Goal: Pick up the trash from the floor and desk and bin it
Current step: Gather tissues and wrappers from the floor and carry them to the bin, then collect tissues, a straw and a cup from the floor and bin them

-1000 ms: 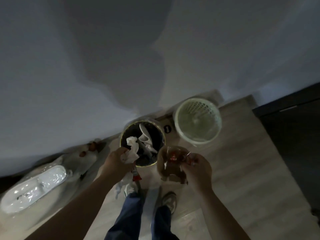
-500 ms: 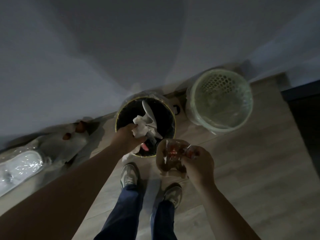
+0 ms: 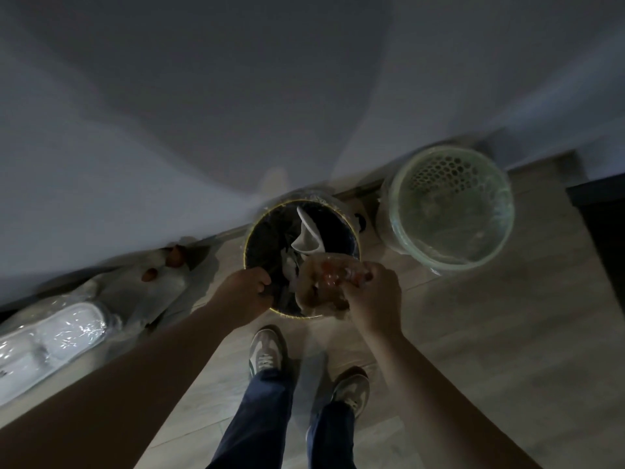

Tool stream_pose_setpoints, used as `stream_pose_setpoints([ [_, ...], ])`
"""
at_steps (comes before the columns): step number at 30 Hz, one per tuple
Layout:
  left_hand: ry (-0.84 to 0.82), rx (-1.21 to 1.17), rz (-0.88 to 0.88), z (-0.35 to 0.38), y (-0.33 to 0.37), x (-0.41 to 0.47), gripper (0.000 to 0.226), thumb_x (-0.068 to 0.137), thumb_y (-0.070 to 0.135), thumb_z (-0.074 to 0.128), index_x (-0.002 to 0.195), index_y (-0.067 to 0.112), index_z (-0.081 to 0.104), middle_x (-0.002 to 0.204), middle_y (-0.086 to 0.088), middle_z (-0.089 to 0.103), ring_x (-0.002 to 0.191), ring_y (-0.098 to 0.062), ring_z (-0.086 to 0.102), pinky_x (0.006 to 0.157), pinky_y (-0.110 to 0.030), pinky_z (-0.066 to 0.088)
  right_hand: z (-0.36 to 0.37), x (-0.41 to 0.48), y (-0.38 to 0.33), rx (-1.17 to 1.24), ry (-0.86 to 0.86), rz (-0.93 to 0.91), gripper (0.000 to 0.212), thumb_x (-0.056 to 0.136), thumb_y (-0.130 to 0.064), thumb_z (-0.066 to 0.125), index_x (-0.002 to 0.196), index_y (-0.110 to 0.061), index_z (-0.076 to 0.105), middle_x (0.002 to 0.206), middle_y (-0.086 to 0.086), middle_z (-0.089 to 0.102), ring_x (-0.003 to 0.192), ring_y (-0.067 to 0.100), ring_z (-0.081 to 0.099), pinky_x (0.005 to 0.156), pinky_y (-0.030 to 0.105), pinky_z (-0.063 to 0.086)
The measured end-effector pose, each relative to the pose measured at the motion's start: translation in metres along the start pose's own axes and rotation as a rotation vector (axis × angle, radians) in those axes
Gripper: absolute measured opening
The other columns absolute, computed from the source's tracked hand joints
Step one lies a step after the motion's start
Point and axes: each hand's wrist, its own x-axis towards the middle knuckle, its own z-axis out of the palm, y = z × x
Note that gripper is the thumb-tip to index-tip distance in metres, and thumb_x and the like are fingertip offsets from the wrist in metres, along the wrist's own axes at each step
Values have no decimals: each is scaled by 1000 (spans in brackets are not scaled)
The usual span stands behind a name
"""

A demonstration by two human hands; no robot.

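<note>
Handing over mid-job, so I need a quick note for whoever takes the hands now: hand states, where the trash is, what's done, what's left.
Left hand: fingers curled at the near rim of the dark bin; whether it grips the rim is unclear.
Right hand: pinches a crumpled clear wrapper over the bin's near-right edge.
Done: white paper lies in the bin.
Left: drop the wrapper in. Other floor or desk trash cannot be judged from this view.

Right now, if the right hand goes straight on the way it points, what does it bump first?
Probably the white paper in the dark bin; the right hand holds a wrapper over it, depth unclear.
</note>
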Motion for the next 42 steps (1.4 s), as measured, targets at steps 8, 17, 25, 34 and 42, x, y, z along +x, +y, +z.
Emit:
stream_pose_setpoints([
  [8,-18,49,2,-20,-21,-16,33,88,19,63,120,16,58,117,-5,60,104,-20,58,84,-25,45,29,4,-33,-198,-158,-76,19,83,-14,64,100,-6,60,104,15,64,89,25,61,67,24,46],
  [17,24,121,25,-52,-12,-38,39,90,22,59,128,19,53,127,-3,56,115,-20,53,91,-25,42,0,-16,-57,-654,-277,-345,28,89,-16,58,116,-15,57,118,6,57,111,23,56,87,31,45],
  [25,135,213,-5,-104,15,-113,39,88,28,59,126,21,54,122,-2,58,116,-20,54,89,-30,46,-66,-58,-117,-941,-312,-618,27,90,-17,56,117,-13,55,116,7,57,106,24,59,76,30,44],
  [34,331,251,39,-150,86,-289,43,86,34,58,128,25,53,129,2,56,117,-16,54,94,-24,39,-213,-170,-204,-910,-352,-952,24,86,-33,59,104,-18,55,109,3,60,103,24,58,76,30,42],
  [42,535,144,35,-223,140,-481,41,90,36,59,129,29,50,124,7,56,109,-9,55,91,-20,43,-336,-303,-294,-818,-270,-1323,46,89,-37,57,131,-21,51,124,0,57,110,17,55,90,30,46],
])
